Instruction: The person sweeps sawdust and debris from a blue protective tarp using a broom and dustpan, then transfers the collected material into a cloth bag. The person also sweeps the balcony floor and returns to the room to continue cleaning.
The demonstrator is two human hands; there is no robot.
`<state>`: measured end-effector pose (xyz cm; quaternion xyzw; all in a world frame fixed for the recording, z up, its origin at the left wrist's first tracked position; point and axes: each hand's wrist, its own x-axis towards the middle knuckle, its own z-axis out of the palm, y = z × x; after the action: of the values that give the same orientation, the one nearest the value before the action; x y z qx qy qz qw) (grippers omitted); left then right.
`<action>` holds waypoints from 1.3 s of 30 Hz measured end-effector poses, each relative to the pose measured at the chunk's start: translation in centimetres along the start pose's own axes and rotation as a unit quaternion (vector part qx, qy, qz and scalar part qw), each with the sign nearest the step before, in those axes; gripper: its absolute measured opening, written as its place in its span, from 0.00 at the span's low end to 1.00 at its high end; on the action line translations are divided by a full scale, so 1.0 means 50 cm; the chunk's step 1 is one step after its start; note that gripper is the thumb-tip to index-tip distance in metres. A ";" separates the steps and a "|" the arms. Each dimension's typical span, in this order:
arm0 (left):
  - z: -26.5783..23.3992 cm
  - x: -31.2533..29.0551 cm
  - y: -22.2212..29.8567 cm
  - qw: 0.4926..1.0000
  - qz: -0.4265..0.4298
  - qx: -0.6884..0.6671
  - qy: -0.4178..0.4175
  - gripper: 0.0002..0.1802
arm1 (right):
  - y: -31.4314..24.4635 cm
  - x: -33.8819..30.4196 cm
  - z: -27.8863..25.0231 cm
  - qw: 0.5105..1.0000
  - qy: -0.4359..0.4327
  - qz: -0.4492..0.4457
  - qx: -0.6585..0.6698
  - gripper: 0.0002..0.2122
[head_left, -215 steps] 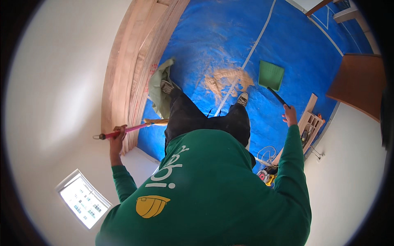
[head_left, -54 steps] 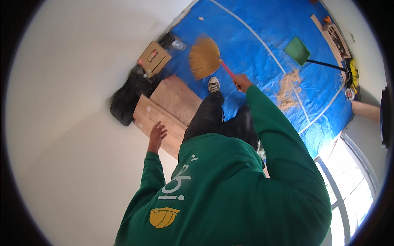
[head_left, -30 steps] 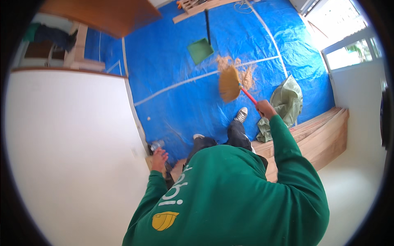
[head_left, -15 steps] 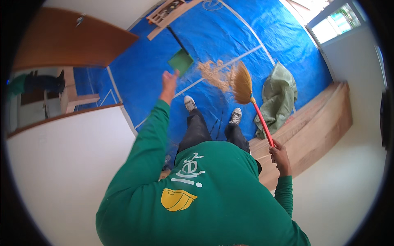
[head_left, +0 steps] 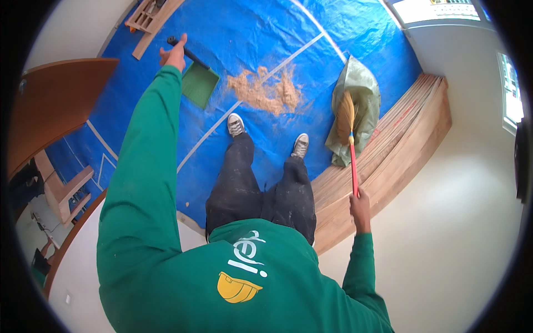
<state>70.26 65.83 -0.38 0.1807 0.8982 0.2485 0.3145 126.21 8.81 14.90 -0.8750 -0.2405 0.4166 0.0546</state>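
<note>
My left hand (head_left: 173,55) reaches out over the black handle of a green dustpan (head_left: 200,85) on the blue tarp. Its fingers are apart around the handle near its end, and no firm grip shows. In my right hand (head_left: 360,210) is the red stick of a broom (head_left: 354,166), held low at my right side. The broom's straw head points away from me, over a crumpled olive-green sack (head_left: 366,91). Between dustpan and sack, a light brown heap of sawdust (head_left: 269,93) lies spread on the tarp, just beyond my shoes.
A stack of long wooden boards (head_left: 388,150) runs along the right wall. At the far left are a wooden tray with compartments (head_left: 145,16) and a plank. A brown door panel (head_left: 61,105) juts in at left, above a low white wall. Blue tarp (head_left: 250,33) covers the floor.
My left arm has stretched farther forward, and its hand has come to the dustpan handle. The broom has swung right, from beside the sawdust to over the sack. The view has shifted.
</note>
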 end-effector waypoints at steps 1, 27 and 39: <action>0.031 0.026 -0.001 1.000 0.000 -0.008 0.009 0.66 | -0.024 0.040 0.044 0.999 0.003 0.042 -0.005 0.24; -0.321 -0.032 -0.415 0.891 0.235 -0.005 -0.388 0.10 | -0.436 0.150 0.416 0.969 -0.169 0.071 0.165 0.07; -0.419 -0.067 -0.395 0.909 0.326 0.021 -0.260 0.06 | -0.414 0.082 0.304 0.984 -0.080 0.075 0.138 0.09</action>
<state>55.71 41.24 4.38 0.5278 0.6809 0.2627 0.4345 109.16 27.31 8.31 -0.8385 -0.1182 0.5171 0.1244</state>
